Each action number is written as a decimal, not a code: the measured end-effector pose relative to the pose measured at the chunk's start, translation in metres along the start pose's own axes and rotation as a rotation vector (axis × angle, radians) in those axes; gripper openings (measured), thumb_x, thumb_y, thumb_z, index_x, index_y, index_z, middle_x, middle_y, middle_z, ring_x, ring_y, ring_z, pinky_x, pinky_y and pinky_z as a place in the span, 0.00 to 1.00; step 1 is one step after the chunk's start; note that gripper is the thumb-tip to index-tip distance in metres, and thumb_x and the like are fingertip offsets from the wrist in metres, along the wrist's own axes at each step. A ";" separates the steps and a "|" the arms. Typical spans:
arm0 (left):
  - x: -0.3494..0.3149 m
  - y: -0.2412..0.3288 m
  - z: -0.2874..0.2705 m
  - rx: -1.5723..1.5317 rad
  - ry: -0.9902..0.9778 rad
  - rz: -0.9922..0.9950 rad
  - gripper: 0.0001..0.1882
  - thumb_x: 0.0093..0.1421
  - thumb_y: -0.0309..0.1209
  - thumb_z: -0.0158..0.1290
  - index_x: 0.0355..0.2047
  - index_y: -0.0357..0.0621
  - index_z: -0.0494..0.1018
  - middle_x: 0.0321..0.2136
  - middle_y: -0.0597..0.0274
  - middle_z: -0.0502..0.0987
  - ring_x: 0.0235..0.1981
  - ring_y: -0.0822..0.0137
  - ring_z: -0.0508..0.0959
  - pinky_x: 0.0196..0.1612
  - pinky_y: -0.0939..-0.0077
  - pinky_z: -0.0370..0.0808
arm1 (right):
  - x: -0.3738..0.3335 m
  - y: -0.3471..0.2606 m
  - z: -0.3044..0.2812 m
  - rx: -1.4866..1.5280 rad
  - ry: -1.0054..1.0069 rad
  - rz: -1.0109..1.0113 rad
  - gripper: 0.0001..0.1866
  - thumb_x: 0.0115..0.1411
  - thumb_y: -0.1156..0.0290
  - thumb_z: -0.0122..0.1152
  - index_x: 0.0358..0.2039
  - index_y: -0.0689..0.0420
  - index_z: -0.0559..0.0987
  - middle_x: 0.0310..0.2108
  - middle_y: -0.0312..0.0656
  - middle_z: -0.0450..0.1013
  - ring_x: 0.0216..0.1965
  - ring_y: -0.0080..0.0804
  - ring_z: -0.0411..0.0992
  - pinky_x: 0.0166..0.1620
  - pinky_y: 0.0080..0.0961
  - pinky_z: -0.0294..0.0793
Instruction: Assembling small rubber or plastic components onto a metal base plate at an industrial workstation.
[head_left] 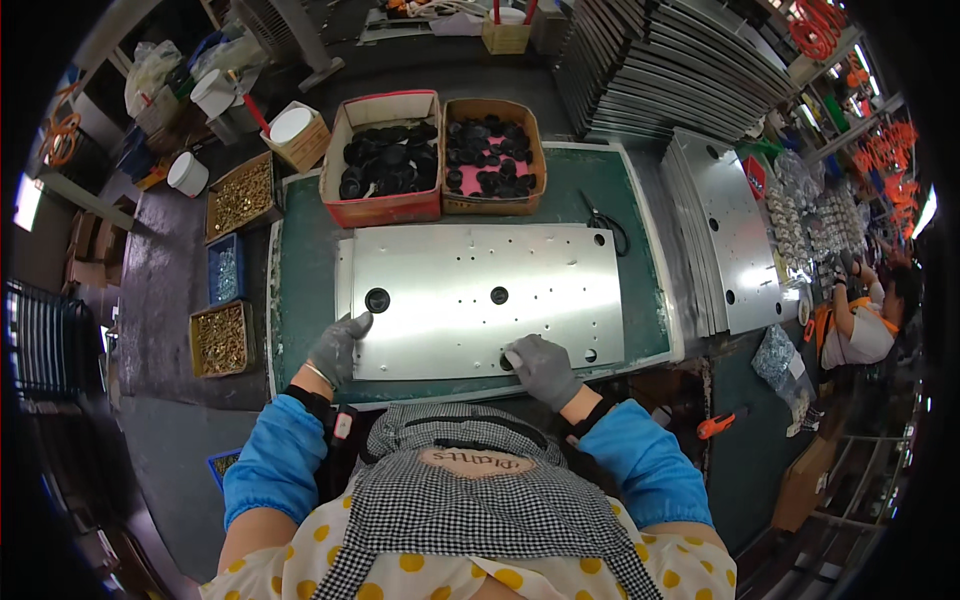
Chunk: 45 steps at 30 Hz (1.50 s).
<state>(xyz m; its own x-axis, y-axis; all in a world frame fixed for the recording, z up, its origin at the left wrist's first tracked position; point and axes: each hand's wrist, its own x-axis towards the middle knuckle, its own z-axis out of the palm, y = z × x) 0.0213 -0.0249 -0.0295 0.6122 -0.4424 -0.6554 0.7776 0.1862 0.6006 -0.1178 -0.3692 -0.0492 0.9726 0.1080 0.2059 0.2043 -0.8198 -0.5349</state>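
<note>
A flat silver metal panel point(440, 265) with many small holes lies on the green mat in front of me. Two round black rubber grommets, one at its left point(377, 300) and one near its middle point(499, 295), sit in the panel. My left hand point(340, 348), in a grey glove, is closed over the panel's left edge near the front corner. At the near edge, my right hand point(543, 370), also gloved, has its fingertips curled down on another black grommet point(507, 361), partly hidden beneath them. Bare round openings show at the panel's right end.
Behind the panel stand a red-edged box point(382, 212) and a cardboard box point(494, 206), both holding black rubber parts. Scissors point(606, 228) lie beside the panel. Small hardware bins point(226, 270) line the left. More panels point(735, 230) are stacked right; a co-worker point(862, 325) is beyond.
</note>
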 end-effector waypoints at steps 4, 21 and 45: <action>-0.004 -0.003 0.002 0.077 0.006 0.047 0.22 0.68 0.41 0.50 0.52 0.33 0.70 0.43 0.51 0.79 0.42 0.61 0.80 0.48 0.66 0.79 | 0.001 -0.001 -0.003 -0.060 -0.036 -0.103 0.06 0.59 0.64 0.58 0.33 0.52 0.77 0.29 0.41 0.74 0.28 0.41 0.76 0.30 0.36 0.76; -0.008 0.001 0.017 -0.001 0.029 0.036 0.23 0.66 0.42 0.52 0.51 0.34 0.70 0.42 0.53 0.78 0.41 0.61 0.80 0.47 0.66 0.78 | 0.044 0.012 -0.030 -0.038 -0.656 -0.188 0.23 0.55 0.49 0.62 0.41 0.54 0.75 0.37 0.42 0.75 0.37 0.43 0.78 0.38 0.39 0.77; -0.012 -0.005 0.019 0.138 0.121 0.143 0.24 0.65 0.41 0.52 0.52 0.33 0.70 0.43 0.53 0.78 0.41 0.62 0.80 0.45 0.69 0.79 | 0.069 -0.004 -0.048 -0.209 -0.853 -0.108 0.29 0.55 0.42 0.62 0.45 0.54 0.75 0.43 0.44 0.75 0.42 0.46 0.77 0.44 0.39 0.76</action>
<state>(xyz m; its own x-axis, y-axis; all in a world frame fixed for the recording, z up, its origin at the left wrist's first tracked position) 0.0074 -0.0372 -0.0164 0.7342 -0.3105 -0.6037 0.6593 0.1141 0.7431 -0.0573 -0.3853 0.0063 0.7180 0.5048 -0.4792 0.3563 -0.8580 -0.3701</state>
